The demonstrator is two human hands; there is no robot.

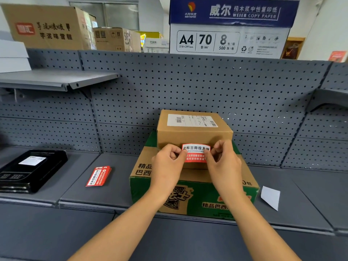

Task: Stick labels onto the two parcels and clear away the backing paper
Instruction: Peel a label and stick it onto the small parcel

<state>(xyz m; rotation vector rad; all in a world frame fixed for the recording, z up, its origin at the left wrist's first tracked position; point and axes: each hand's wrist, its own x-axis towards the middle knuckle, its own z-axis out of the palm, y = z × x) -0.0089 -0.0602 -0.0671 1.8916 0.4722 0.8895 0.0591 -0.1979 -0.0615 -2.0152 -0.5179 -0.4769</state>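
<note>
A small brown parcel (194,129) with a white shipping slip on top sits on a larger green and brown carton (143,185) on the grey shelf. A red and white label (195,153) is held in front of the small parcel's near face, over its lower edge. My left hand (167,162) pinches the label's left end and my right hand (224,159) pinches its right end. I cannot tell whether the label touches the cardboard. A white piece of backing paper (271,197) lies on the shelf to the right of the carton.
A stack of red labels (98,176) lies left of the carton. A black box (28,170) sits at the far left. Grey pegboard (188,87) backs the shelf, with a small shelf upper left. Cartons and a copy paper box (231,27) stand on top.
</note>
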